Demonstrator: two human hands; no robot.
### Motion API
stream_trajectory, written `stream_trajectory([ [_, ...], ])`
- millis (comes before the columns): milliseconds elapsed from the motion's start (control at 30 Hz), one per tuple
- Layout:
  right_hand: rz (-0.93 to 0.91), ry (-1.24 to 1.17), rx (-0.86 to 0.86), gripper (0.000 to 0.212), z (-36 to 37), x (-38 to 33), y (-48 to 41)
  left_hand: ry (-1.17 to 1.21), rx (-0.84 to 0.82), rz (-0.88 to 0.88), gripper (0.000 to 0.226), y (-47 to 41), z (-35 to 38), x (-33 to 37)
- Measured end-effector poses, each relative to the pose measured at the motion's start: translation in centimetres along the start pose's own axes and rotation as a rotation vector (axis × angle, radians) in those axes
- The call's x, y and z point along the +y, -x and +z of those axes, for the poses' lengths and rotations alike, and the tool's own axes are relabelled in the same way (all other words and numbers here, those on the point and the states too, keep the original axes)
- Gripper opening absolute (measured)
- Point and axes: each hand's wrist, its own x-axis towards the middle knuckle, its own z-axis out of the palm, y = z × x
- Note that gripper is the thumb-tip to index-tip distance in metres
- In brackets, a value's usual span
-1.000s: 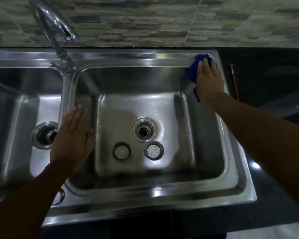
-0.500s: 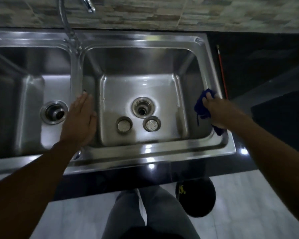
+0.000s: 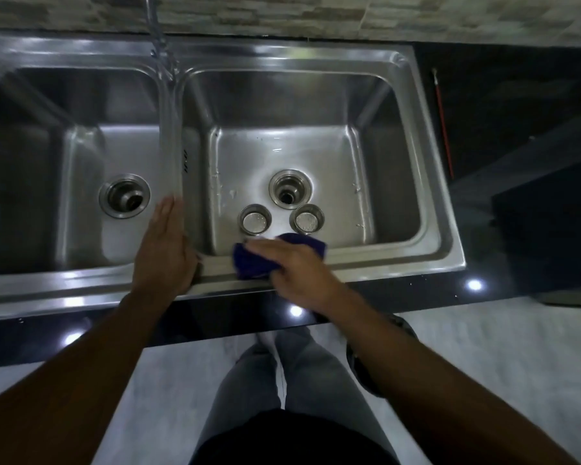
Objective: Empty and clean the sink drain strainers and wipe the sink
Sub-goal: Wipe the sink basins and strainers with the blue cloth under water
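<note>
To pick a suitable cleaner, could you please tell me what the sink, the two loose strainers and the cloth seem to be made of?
Sink: likely stainless steel, satin finish, with bright glints. Strainers: same shiny metal, perforated bottoms. Cloth: soft dark blue fabric, perhaps microfibre; it bunches under the right hand.

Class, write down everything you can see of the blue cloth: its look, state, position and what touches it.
The blue cloth is dark blue, soft-looking fabric, bunched rather than folded flat. It lies on the front rim of the right basin, and its far edge seems to overhang the basin. The right hand presses on it with fingers laid across, hiding its middle.
</note>
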Motion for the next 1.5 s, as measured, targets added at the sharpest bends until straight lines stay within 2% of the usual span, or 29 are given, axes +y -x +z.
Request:
stream_trajectory([
  [100, -0.052, 0.131, -0.037, 0.062, 3.0, -2.2, -1.5, 0.007, -0.044, -0.027, 0.060, 0.5, -0.4, -0.3],
  [233, -0.043, 0.167, 0.015, 0.063, 0.3, 1.0, 1.8, 0.041, -0.055, -0.014, 0.061, 0.8, -0.7, -0.5],
  [333, 0.180, 0.245, 0.147, 0.062, -4.9, 6.6, 5.5, 0.060, -0.033, -0.014, 0.064, 0.8, -0.5, -0.3],
  [433, 0.465, 0.339, 0.175, 0.053, -8.5, 10.1, 7.5, 0.093, -0.025, -0.040, 0.063, 0.7, -0.4, -0.3],
  [500, 0.528, 0.358, 0.202, 0.050, -8.0, 9.7, 6.8, 0.089, -0.019, -0.027, 0.062, 0.7, -0.3, -0.4],
  [567, 0.452, 0.353, 0.206, 0.054, -5.8, 7.4, 5.3, 0.087, -0.018, -0.014, 0.061, 0.6, -0.2, -0.4],
  [733, 0.068, 0.243, 0.114, 0.067, 1.5, 0.1, -0.1, 0.125, -0.028, -0.043, 0.064, 0.4, -0.2, -0.8],
  [833, -0.077, 0.168, 0.062, 0.070, 5.0, -3.8, -3.3, 0.153, -0.021, -0.032, 0.064, 0.3, -0.4, -0.8],
  [1033, -0.098, 0.156, -0.060, 0.072, 2.6, -2.2, -2.8, 0.305, 0.058, -0.093, 0.051, -0.2, -1.5, -0.9],
  [1200, 0.034, 0.113, -0.158, 0.061, -1.3, 2.0, -4.8, 0.211, 0.118, -0.092, 0.046, -3.7, -2.2, -1.0],
  [1267, 0.063, 0.039, -0.120, 0.046, -2.8, 2.7, -7.3, 0.187, 0.138, -0.078, 0.047, -6.4, -2.3, -0.8],
  [1367, -0.027, 0.056, 0.010, 0.045, -4.0, 3.5, -13.0, 0.142, 0.161, -0.032, 0.050, -11.3, -2.3, -0.7],
  [1500, -0.086, 0.231, -0.032, 0.059, -3.3, 5.1, -21.8, 0.100, 0.164, -0.038, 0.053, -16.9, -1.6, -0.4],
])
